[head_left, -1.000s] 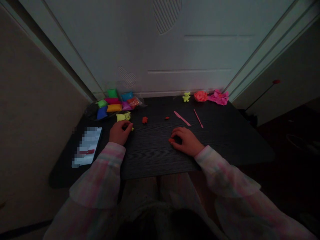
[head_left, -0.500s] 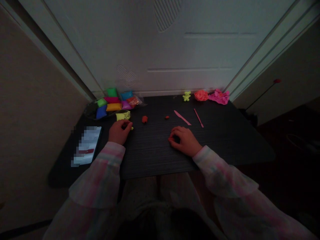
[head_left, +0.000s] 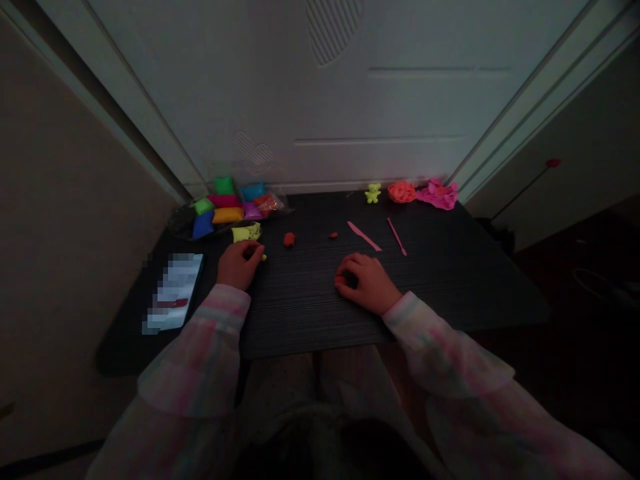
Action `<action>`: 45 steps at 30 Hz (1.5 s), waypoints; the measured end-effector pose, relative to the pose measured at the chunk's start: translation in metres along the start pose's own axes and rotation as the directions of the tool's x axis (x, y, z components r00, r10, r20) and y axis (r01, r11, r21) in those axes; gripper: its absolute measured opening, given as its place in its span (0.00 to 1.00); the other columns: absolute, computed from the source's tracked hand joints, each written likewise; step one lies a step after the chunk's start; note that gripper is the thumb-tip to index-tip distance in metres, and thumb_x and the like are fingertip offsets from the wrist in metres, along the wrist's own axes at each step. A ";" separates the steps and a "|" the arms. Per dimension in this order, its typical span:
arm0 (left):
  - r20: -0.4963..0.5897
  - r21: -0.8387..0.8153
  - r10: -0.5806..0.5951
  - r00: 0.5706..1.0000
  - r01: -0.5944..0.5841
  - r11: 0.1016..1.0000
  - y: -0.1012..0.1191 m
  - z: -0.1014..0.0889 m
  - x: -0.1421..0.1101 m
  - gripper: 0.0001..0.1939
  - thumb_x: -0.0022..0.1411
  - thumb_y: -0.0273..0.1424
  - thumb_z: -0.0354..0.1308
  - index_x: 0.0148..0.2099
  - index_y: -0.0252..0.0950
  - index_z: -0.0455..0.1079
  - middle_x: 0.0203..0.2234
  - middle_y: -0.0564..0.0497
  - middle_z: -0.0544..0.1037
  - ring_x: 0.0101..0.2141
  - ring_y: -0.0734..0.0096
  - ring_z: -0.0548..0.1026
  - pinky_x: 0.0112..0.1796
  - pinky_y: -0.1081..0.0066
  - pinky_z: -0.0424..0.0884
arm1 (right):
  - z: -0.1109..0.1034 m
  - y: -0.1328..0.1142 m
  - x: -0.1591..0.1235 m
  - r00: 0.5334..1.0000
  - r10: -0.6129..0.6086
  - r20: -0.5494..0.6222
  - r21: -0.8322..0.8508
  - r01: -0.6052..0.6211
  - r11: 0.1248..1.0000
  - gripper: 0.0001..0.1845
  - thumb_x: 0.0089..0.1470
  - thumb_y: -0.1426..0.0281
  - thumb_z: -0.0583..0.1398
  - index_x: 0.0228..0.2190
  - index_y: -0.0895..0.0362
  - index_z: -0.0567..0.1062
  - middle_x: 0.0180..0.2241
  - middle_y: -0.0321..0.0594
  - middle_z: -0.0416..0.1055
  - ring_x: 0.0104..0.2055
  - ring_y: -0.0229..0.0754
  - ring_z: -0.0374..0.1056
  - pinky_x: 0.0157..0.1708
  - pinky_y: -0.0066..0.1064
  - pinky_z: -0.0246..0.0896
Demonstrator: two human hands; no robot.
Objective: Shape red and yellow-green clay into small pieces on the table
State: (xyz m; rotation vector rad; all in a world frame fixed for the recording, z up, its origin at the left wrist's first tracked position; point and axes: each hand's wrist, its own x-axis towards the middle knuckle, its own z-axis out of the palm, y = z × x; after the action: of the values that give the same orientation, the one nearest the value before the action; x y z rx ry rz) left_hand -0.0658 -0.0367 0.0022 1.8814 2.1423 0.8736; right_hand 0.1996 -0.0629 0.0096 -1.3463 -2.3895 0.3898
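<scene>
My left hand (head_left: 239, 264) rests curled on the dark table (head_left: 450, 280), its fingertips closed on a small bit of yellow clay (head_left: 263, 257). A yellow clay packet (head_left: 247, 233) lies just beyond it. My right hand (head_left: 364, 281) lies knuckles-up in the middle of the table, fingers curled down over a small red clay piece at the fingertips (head_left: 339, 285). A red clay lump (head_left: 289, 239) and a smaller red bit (head_left: 333, 235) sit between the two hands, farther back.
A clear bag of coloured clay packs (head_left: 227, 204) lies at the back left. Two pink plastic tools (head_left: 364, 236) (head_left: 397, 236) lie behind my right hand. A yellow clay bear (head_left: 372, 193), orange flower (head_left: 401, 191) and pink clay (head_left: 438, 194) line the door. A phone (head_left: 174, 291) lies left.
My right hand has slid slightly left and toward me over the table. The left hand has stayed put.
</scene>
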 end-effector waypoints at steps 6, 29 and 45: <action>0.008 0.008 -0.009 1.000 0.009 1.000 0.002 -0.001 0.000 0.15 0.50 0.39 0.49 0.34 0.34 0.69 0.29 0.49 0.73 0.31 0.69 0.69 0.34 0.71 0.63 | 0.002 0.002 -0.001 1.000 -0.003 -0.022 0.018 0.003 1.000 0.08 0.44 0.66 0.55 0.28 0.57 0.68 0.37 0.40 0.66 0.38 0.42 0.61 0.38 0.35 0.52; -0.014 -0.009 0.024 1.000 -0.024 1.000 -0.002 0.002 0.000 0.14 0.51 0.38 0.49 0.34 0.34 0.69 0.29 0.49 0.73 0.31 0.69 0.69 0.34 0.70 0.63 | 0.005 0.009 -0.004 0.998 -0.026 -0.062 0.044 0.029 0.999 0.06 0.44 0.66 0.56 0.26 0.57 0.67 0.36 0.41 0.66 0.38 0.42 0.61 0.38 0.36 0.54; 0.001 -0.018 0.005 1.000 -0.005 1.000 -0.001 0.002 0.000 0.15 0.51 0.38 0.49 0.34 0.33 0.69 0.30 0.48 0.73 0.31 0.68 0.69 0.34 0.70 0.64 | 0.006 0.011 -0.005 0.996 -0.030 -0.080 0.086 0.037 0.996 0.05 0.43 0.67 0.57 0.24 0.57 0.67 0.36 0.42 0.65 0.40 0.42 0.61 0.41 0.37 0.55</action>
State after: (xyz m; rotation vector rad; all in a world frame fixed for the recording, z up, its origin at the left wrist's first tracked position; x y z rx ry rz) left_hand -0.0658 -0.0357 -0.0004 1.8789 2.1232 0.8898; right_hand 0.2078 -0.0618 -0.0016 -1.2585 -2.3003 0.4188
